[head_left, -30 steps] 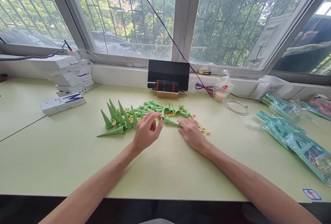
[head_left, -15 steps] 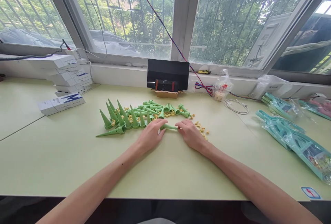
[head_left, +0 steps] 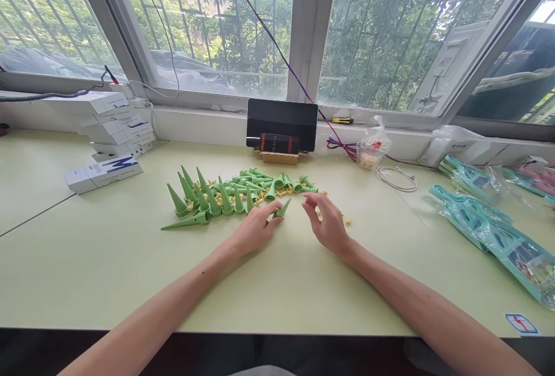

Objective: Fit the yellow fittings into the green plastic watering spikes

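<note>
My left hand (head_left: 256, 227) pinches a green cone (head_left: 282, 209) by its wide end, the tip slanting up to the right. To the right of it, my right hand (head_left: 326, 222) is apart from the cone, with thumb and fingers spread and nothing seen between them. A row of upright green cones (head_left: 225, 202) stands left of my left hand, and one cone (head_left: 186, 221) lies in front of that row. Behind my hands is a pile of lying green cones (head_left: 255, 179). Small yellow pieces (head_left: 284, 191) are scattered in the pile, and some are partly hidden by my right hand.
A phone (head_left: 280, 143) leans on a small cardboard box (head_left: 280, 158) before a dark tablet (head_left: 281, 118). White boxes (head_left: 104, 174) are at the left. A coiled cable (head_left: 396, 179), a plastic bag (head_left: 372, 147) and wrapped teal items (head_left: 494, 225) are to the right.
My right hand has let go of the cone's tip and moved slightly right, its fingers parting. The cone in my left hand has turned from nearly level to tip-up.
</note>
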{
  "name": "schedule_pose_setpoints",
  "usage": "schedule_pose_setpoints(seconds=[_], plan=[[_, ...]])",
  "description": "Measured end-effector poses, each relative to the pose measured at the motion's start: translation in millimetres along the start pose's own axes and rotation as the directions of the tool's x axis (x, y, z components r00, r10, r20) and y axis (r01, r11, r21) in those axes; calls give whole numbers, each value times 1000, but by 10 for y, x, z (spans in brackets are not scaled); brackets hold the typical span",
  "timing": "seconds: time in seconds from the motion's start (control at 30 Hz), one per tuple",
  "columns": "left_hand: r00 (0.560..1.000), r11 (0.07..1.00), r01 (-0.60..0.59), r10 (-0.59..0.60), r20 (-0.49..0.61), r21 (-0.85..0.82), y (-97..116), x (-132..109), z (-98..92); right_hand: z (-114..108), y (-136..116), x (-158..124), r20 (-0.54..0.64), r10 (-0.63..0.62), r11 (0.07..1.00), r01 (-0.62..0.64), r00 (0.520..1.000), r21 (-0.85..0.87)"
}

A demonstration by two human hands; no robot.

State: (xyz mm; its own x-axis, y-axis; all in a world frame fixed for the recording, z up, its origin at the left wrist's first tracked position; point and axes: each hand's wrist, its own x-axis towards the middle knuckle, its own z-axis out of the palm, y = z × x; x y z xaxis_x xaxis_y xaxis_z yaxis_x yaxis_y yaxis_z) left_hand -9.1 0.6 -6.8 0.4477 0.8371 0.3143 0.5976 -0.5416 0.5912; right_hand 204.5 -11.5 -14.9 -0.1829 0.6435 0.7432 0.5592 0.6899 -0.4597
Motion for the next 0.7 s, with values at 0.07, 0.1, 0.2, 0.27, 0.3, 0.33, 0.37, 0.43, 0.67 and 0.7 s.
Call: schedule_pose_setpoints(seconds=[0.07, 0.1, 0.2, 0.27, 0.3, 0.33, 0.37, 0.43, 0.67, 0.7], plan=[[1000, 993, -10, 11, 14, -113, 15, 8, -10, -5, 1, 4, -22, 18, 1000, -18, 1000, -14], [1000, 985, -4, 8, 24, -173, 23, 13, -16, -7, 3, 6, -28, 21, 1000, -21, 999, -18], [993, 937, 98, -72, 92, -335, 49, 21, -31, -10, 7, 9, -39, 11, 1000, -11, 999, -18], [981, 893, 169, -112, 158, -418, 70, 23, -46, -9, 9, 8, -39, 6, 1000, -7, 999, -23], [977, 875, 183, -112, 181, -449, 83, 23, -56, -8, 10, 7, -37, 7, 1000, -8, 999, -26], [976, 862, 185, -103, 194, -472, 99, 23, -68, -6, 10, 6, -33, 9, 1000, -10, 999, -28], [976, 856, 178, -89, 199, -486, 116, 25, -81, -4, 11, 5, -29, 11, 1000, -12, 1000, -27], [977, 849, 179, -97, 188, -496, 154, 28, -109, 0, 11, 4, -22, 6, 1000, -7, 1000, -18], [963, 863, 269, -250, 101, -428, 180, 40, -140, -5, 9, 12, -27, -3, 1000, 3, 1000, -9], [962, 866, 272, -258, 91, -419, 171, 40, -137, -6, 10, 12, -28, 1, 1000, -1, 1000, -9]])
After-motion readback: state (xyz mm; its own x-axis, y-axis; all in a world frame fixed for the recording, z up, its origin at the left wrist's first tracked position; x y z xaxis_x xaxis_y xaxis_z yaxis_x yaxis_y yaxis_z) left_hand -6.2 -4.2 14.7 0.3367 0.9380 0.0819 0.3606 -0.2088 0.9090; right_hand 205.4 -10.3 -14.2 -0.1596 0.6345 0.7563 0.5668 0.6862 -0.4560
